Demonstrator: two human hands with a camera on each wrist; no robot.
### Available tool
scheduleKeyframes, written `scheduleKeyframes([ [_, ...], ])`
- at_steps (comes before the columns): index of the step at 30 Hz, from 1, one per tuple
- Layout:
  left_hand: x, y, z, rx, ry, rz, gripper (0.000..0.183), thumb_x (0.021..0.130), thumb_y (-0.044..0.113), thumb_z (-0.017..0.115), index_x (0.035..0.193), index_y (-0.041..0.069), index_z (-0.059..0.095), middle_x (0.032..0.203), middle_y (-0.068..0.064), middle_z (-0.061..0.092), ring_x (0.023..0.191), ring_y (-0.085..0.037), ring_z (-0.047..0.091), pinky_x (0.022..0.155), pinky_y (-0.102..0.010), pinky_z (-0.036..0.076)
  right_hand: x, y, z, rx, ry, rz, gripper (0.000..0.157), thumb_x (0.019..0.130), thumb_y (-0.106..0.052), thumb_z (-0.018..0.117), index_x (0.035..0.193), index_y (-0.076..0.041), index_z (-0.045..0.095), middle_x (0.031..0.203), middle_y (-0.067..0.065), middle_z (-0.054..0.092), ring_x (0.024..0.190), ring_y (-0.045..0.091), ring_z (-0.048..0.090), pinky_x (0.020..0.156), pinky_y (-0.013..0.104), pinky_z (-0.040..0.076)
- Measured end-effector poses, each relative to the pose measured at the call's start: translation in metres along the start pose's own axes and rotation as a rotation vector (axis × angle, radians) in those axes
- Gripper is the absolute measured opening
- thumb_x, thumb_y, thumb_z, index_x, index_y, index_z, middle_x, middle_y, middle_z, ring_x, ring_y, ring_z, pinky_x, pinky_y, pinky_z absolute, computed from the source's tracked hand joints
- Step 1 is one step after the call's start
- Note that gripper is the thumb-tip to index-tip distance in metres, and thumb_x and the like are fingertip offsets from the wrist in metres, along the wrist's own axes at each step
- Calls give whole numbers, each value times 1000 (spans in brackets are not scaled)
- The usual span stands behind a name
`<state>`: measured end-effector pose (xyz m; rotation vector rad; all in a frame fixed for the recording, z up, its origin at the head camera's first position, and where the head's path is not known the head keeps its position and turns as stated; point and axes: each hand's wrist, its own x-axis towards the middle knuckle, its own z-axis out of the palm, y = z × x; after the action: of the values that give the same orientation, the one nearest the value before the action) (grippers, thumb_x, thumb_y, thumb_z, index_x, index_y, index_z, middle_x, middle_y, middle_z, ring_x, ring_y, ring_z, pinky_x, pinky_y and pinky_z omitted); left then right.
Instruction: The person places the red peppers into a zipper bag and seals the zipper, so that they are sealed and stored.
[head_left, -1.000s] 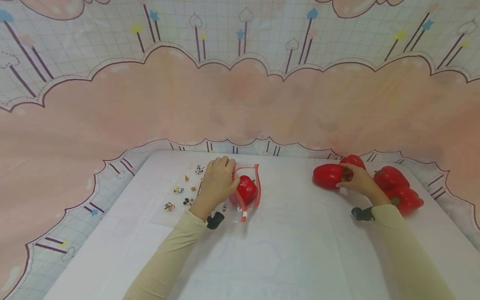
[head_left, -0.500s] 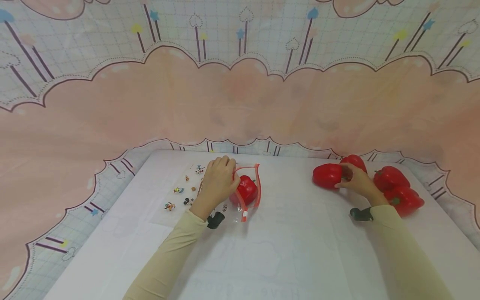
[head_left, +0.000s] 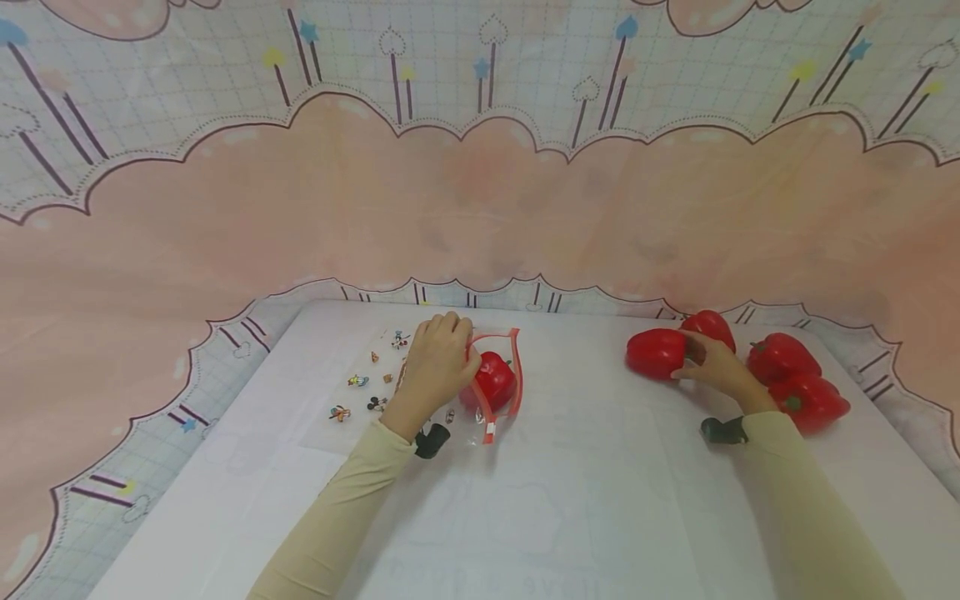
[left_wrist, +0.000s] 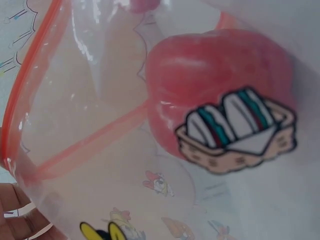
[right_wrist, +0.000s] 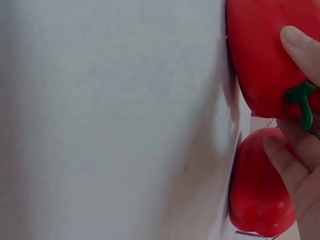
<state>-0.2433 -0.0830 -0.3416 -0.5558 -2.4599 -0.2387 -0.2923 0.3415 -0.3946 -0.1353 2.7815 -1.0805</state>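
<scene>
The near pepper (head_left: 654,353) lay on its side, its green stem toward three o'clock, and I had it between the thumb and fingers of my right hand (head_left: 716,362). At its two o'clock sat the back pepper (head_left: 709,328); one finger overlapped it, though I couldn't tell whether it touched. Toward four o'clock, past my hand, were two more, the upper pepper (head_left: 783,358) and the lower pepper (head_left: 816,403).

Well over at nine o'clock, the bag (head_left: 516,385) gaped toward three, the bagged pepper (head_left: 497,379) inside. My left hand (head_left: 438,358) pinched its red edge, fingertips mostly hidden. Bag and peppers were on the white table (head_left: 570,508).
</scene>
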Motion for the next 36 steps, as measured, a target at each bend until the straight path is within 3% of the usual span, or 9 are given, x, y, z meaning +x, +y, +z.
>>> scheduleKeyframes([
  [11, 0, 1, -2, -2, -3, 1, 12, 81, 14, 62, 89, 6, 59, 83, -8, 57, 81, -23, 54, 81, -39, 48, -1, 8, 1, 93, 17, 31, 94, 79, -31, 73, 147, 2, 18, 145, 32, 31, 132, 50, 31, 100, 55, 38],
  [19, 1, 1, -1, -3, -4, -3, 12, 81, 14, 62, 88, 6, 59, 83, -8, 57, 80, -23, 54, 81, -39, 48, -3, 3, 5, 110, -2, 4, 91, 79, -31, 74, 145, 4, 22, 143, 31, 35, 131, 48, 37, 98, 52, 41],
  [25, 1, 0, -1, -1, 2, 1, 12, 81, 14, 62, 89, 6, 59, 83, -8, 57, 80, -23, 55, 81, -39, 49, -4, -6, 11, 104, -38, -21, 93, 76, -34, 75, 145, 2, 25, 142, 29, 39, 129, 46, 40, 97, 52, 43],
  [36, 1, 1, 0, 6, -11, 1, 15, 81, 16, 63, 91, 6, 60, 85, -8, 58, 81, -23, 55, 81, -38, 49, -5, -41, 31, 88, -49, -153, 87, 71, -30, 80, 140, -1, 37, 136, 23, 49, 123, 42, 49, 94, 49, 48],
])
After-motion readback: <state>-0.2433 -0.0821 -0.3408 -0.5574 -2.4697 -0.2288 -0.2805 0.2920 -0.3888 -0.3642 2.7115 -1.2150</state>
